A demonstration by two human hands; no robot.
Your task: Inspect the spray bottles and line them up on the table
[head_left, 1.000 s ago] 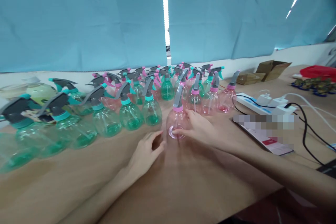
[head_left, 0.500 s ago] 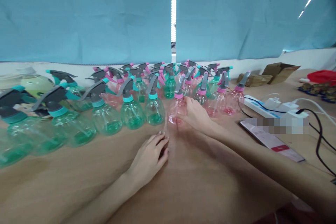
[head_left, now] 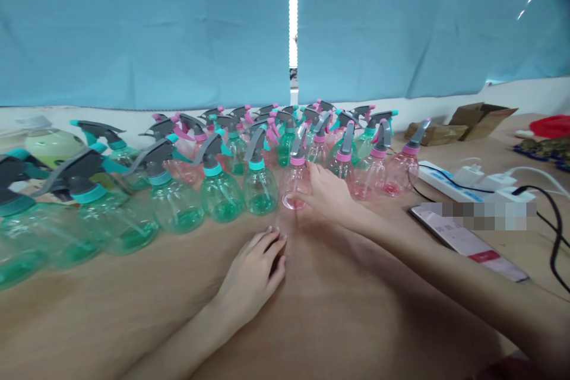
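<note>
My right hand [head_left: 329, 196] grips a clear pink spray bottle [head_left: 294, 184] from its right side, thumb near the base and fingers around the far side. The bottle stands upright on the table, its pink collar and grey trigger head on top. Just left of it stands a green spray bottle [head_left: 260, 189] with a turquoise collar. My left hand [head_left: 253, 267] lies palm down on the table in front of these bottles, fingers loosely apart and holding nothing. More pink spray bottles [head_left: 371, 173] stand right of my right hand, partly behind it.
A front row of green spray bottles [head_left: 177, 203] runs left, with several more bottles behind. At right lie a phone [head_left: 467, 243], a white power strip [head_left: 445, 181] with plugs and cables, and an open cardboard box [head_left: 483, 122]. A blue curtain [head_left: 178, 29] hangs behind.
My right hand and the pink spray bottle have shifted slightly left, towards the green bottle. My left hand stays on the table. The view has moved a little.
</note>
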